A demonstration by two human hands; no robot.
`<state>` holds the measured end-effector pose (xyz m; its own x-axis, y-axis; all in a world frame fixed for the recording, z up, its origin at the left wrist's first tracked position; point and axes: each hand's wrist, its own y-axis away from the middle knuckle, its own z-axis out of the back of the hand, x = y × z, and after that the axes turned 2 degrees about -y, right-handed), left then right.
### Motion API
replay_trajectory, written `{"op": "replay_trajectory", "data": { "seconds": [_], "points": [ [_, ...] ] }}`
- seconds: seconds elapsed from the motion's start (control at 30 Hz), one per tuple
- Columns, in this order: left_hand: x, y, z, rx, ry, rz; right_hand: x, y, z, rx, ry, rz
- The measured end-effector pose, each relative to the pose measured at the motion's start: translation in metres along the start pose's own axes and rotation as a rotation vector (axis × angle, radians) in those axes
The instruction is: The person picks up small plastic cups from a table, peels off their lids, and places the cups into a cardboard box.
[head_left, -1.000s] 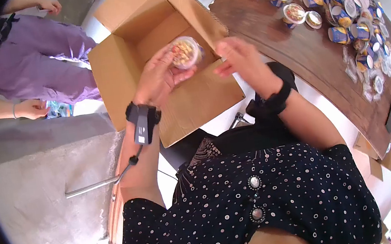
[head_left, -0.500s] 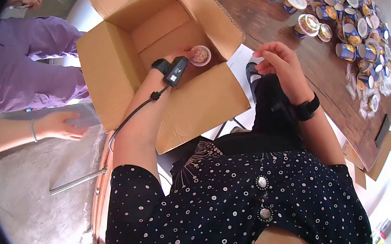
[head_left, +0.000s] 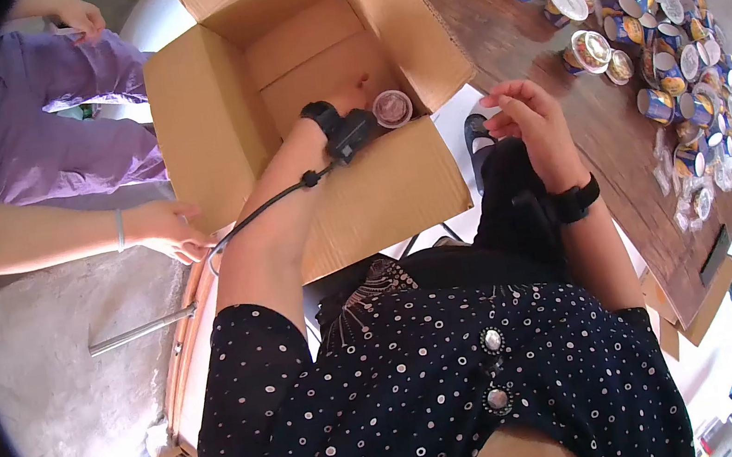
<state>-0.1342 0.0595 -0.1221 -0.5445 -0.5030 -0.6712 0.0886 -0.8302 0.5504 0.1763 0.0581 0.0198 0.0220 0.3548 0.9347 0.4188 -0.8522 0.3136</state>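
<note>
My left hand point(head_left: 351, 98) is down inside an open cardboard box point(head_left: 373, 213), partly hidden by a black device strapped on its wrist. Its visible fingertips stand a little apart from a small round cup with a clear lid point(head_left: 392, 109), which is in the box's near right corner. The thumb is hidden. To the right of the box, my right hand point(head_left: 531, 123) hangs in the air with loosely bent fingers and nothing in them.
A brown wooden table point(head_left: 541, 78) at the right carries many blue paper cups point(head_left: 657, 103), clear lids and lidded cups of food point(head_left: 589, 50). At the left stands a person in purple trousers, one hand point(head_left: 168, 230) beside the box. A metal bar point(head_left: 142, 330) lies below.
My left fingers have drawn slightly away from the cup, which now looks darker. The other person's hand has moved right, close to the box. My right hand has barely moved.
</note>
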Motion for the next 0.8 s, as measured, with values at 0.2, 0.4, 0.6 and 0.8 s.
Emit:
{"op": "replay_trajectory", "data": {
  "seconds": [0.2,0.4,0.6,0.8],
  "points": [
    [-0.027,0.057,0.028,0.024,0.028,-0.06,-0.011,0.012,0.016,-0.039,-0.076,0.003],
    [-0.008,0.093,0.003,-0.111,0.141,-0.243,-0.022,0.032,0.036,-0.117,-0.147,0.087],
    [0.007,0.11,0.016,-0.189,-0.031,-0.334,-0.027,0.045,0.077,-0.256,-0.133,0.186],
    [0.032,0.099,0.026,-0.241,-0.253,-0.473,-0.039,0.025,0.109,-0.393,-0.134,0.239]
  ]
}}
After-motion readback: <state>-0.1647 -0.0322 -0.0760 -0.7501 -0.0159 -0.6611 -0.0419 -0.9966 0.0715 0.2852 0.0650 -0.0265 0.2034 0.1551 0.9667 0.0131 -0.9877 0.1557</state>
